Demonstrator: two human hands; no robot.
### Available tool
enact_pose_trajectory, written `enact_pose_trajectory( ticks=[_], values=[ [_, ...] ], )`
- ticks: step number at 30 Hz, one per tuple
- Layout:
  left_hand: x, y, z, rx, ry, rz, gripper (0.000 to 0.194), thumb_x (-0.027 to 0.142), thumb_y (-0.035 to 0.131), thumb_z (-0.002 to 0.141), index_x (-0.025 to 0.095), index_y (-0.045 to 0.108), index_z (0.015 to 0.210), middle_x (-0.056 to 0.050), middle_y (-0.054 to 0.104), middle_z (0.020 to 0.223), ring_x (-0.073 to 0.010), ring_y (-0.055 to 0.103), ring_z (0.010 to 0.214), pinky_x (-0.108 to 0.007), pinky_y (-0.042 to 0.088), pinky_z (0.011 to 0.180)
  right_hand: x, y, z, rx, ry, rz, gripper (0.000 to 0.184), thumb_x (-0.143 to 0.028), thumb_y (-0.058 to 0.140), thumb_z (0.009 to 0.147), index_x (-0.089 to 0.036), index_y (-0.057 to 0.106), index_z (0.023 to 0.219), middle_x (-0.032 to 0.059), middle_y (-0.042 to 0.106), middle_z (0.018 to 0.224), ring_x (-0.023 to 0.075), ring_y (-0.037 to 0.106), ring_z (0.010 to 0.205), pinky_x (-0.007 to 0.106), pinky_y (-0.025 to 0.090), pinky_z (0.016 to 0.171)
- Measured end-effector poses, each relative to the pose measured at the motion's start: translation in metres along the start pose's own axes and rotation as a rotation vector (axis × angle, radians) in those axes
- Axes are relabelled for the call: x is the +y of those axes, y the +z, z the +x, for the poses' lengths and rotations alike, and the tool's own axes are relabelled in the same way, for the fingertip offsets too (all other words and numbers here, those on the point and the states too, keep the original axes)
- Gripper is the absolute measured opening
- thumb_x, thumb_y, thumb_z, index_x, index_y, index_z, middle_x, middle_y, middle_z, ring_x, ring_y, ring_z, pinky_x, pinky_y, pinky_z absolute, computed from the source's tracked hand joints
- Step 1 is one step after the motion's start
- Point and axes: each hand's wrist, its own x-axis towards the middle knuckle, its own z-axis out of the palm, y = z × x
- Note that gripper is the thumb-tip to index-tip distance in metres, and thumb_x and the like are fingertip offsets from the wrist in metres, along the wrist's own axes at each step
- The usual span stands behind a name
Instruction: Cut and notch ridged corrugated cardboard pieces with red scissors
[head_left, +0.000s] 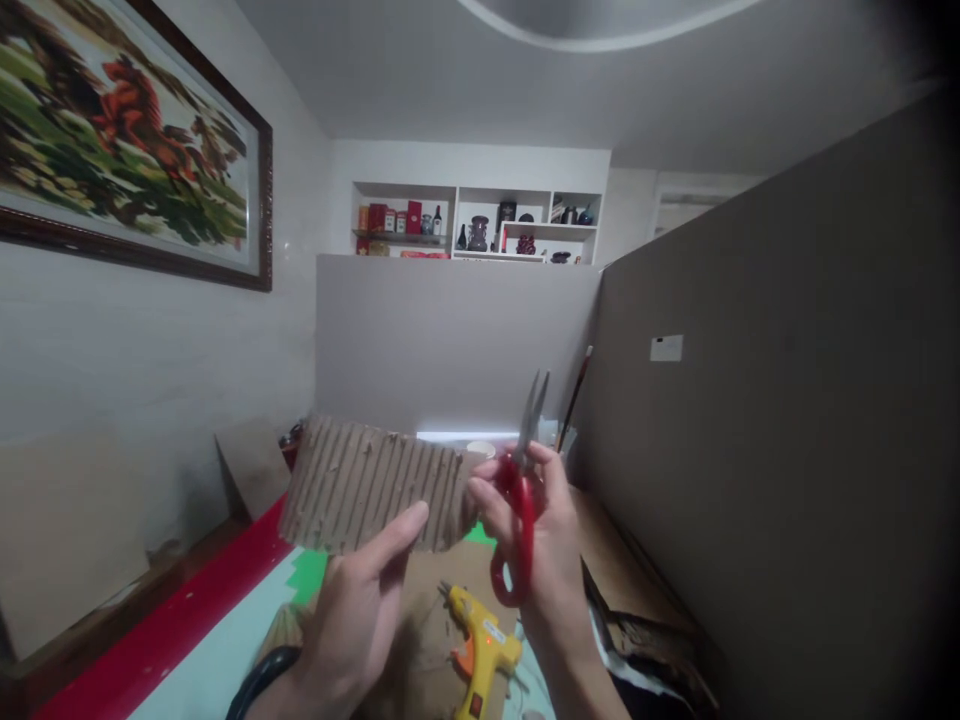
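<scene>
My left hand (360, 610) holds up a piece of ribbed corrugated cardboard (360, 485) by its lower edge, thumb pressed on the front. My right hand (544, 540) grips red-handled scissors (521, 500), the blades pointing up and nearly together, right beside the cardboard's right edge. Both hands are raised above the table.
A yellow hot glue gun (480, 650) lies on brown card on the table below the hands. A red strip (187, 620) runs along the table's left side. Grey partition boards (750, 400) stand behind and to the right. Brushes (574, 400) stand in a cup at the back.
</scene>
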Motion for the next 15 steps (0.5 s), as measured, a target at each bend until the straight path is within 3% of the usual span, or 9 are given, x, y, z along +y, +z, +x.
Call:
enact_pose_trajectory(
  ticks=[5, 11, 13, 15],
  values=[
    [-0.006, -0.007, 0.000, -0.009, 0.031, 0.055, 0.006, 0.009, 0.081, 0.076, 0.015, 0.082, 0.078, -0.007, 0.083, 0.083, -0.0267, 0.073, 0.115, -0.033, 0.058, 0.103, 0.002, 0.007, -0.002, 0.046, -0.083, -0.070, 0.044, -0.031, 0.085, 0.077, -0.026, 0.055, 0.109, -0.0038, 0.069, 0.088, 0.0141, 0.068, 0.082, 0.026, 0.056, 0.075],
    [-0.004, -0.014, 0.003, -0.021, 0.017, 0.212, 0.014, 0.024, 0.093, 0.061, 0.020, 0.083, 0.071, -0.003, 0.084, 0.082, -0.0247, 0.080, 0.090, -0.027, 0.065, 0.085, -0.001, 0.005, -0.003, 0.062, -0.093, -0.127, 0.034, -0.037, 0.077, 0.084, -0.025, 0.056, 0.108, -0.0033, 0.065, 0.087, 0.0128, 0.064, 0.076, 0.026, 0.053, 0.071],
    [-0.004, -0.014, 0.002, -0.013, 0.033, 0.306, 0.011, 0.024, 0.091, 0.060, 0.022, 0.083, 0.068, -0.002, 0.085, 0.084, -0.0276, 0.080, 0.093, -0.032, 0.064, 0.090, -0.001, 0.005, -0.004, 0.082, -0.101, -0.152, 0.032, -0.034, 0.075, 0.084, -0.024, 0.056, 0.107, -0.0029, 0.065, 0.087, 0.0136, 0.064, 0.076, 0.027, 0.053, 0.072],
    [-0.007, -0.015, -0.003, 0.018, 0.077, 0.422, 0.006, 0.023, 0.087, 0.065, 0.026, 0.084, 0.069, -0.001, 0.085, 0.091, -0.0314, 0.077, 0.106, -0.040, 0.055, 0.106, 0.000, 0.007, -0.004, 0.112, -0.112, -0.180, 0.030, -0.030, 0.073, 0.084, -0.024, 0.056, 0.108, -0.0023, 0.065, 0.086, 0.0146, 0.065, 0.076, 0.029, 0.053, 0.073]
  ],
)
